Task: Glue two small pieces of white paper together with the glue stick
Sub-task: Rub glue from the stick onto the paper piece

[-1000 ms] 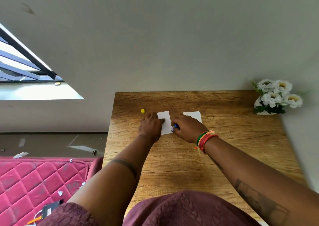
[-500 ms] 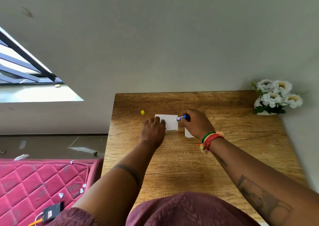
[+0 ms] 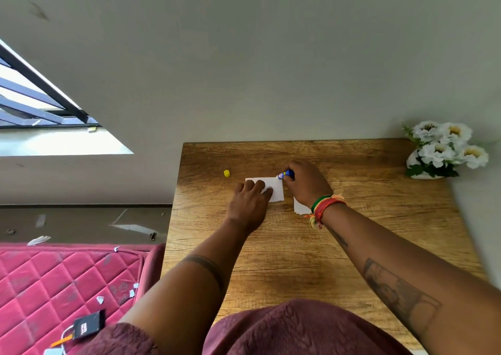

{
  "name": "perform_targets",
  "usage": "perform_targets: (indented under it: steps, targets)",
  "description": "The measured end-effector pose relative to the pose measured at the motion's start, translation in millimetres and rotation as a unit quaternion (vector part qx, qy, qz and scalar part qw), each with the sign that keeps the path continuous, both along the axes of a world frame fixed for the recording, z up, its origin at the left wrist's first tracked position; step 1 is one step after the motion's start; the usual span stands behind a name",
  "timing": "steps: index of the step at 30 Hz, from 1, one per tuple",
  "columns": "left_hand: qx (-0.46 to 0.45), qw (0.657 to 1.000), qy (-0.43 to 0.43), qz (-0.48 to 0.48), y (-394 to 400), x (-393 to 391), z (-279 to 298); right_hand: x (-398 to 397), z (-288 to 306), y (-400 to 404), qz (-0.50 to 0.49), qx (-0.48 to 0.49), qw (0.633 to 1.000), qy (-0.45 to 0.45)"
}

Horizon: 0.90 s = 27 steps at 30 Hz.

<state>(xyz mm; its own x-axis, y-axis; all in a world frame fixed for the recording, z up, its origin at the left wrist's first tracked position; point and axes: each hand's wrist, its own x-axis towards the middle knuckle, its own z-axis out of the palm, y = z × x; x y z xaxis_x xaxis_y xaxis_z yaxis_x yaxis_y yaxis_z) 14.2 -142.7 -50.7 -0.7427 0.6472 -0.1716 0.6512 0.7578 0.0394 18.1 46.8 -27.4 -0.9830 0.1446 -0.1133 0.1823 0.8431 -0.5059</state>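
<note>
The first white paper (image 3: pixel 273 190) lies flat on the wooden table (image 3: pixel 352 246), towards its far edge; it is pinned by the left hand (image 3: pixel 250 200), fingers pressed flat on its left part, evidently to prevent sliding; the glue stick (image 3: pixel 284 175) is pinched in the curled right hand (image 3: pixel 306 184), tip at the paper's far right corner; the second paper (image 3: pixel 299 207) lies partly hidden beneath the right wrist; the yellow cap (image 3: pixel 227 173) rests further left, clear of the work
</note>
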Motion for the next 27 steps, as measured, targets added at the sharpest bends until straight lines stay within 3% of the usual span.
perform_targets:
  steps: [17, 24, 27]
  targets:
    - [-0.018, 0.999, -0.018, 0.023, 7, -1, 10, 11, 12, -4, 0.121, 0.060, 0.990, -0.041]
    - [-0.029, 0.999, -0.017, 0.024, 8, 2, 11, 17, 18, -8, 0.118, 0.071, 0.987, -0.082]
    - [-0.039, 0.999, -0.013, 0.026, 10, 2, 13, 18, 19, -5, 0.077, 0.015, 0.994, -0.073]
